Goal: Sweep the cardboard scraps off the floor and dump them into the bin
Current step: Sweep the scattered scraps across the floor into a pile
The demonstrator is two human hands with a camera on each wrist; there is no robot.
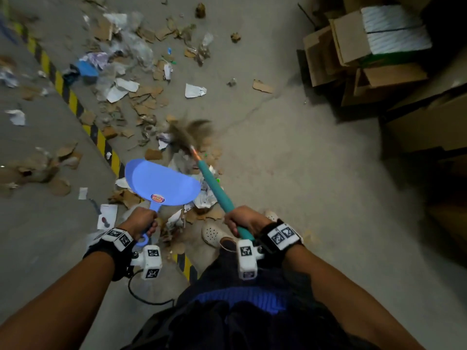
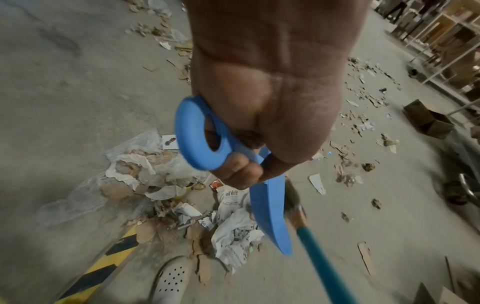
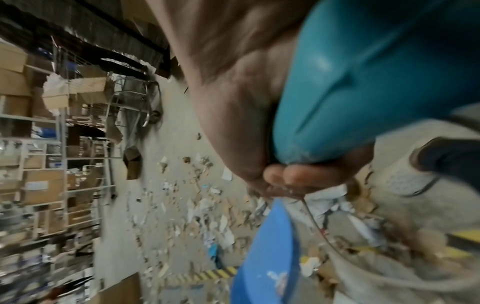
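My left hand [image 1: 140, 221] grips the handle of a blue plastic dustpan [image 1: 161, 181], held above the floor with nothing in its pan; in the left wrist view my left hand [image 2: 262, 127] curls round the dustpan's ringed handle [image 2: 200, 133]. My right hand [image 1: 243, 219] grips the teal handle of a broom [image 1: 216, 188], whose blurred bristles [image 1: 188, 133] touch the litter ahead; my right hand [image 3: 259, 123] wraps the broom handle [image 3: 363, 82]. Cardboard scraps [image 1: 144, 97] and crumpled paper [image 1: 194, 90] lie scattered over the grey floor. No bin is visible.
A yellow-black hazard stripe [image 1: 63, 87] crosses the floor diagonally on the left. Stacked cardboard boxes [image 1: 353, 59] stand at the right. My white clogs [image 1: 214, 233] are beside a litter pile. Shelving racks [image 3: 39, 164] with boxes line the far side.
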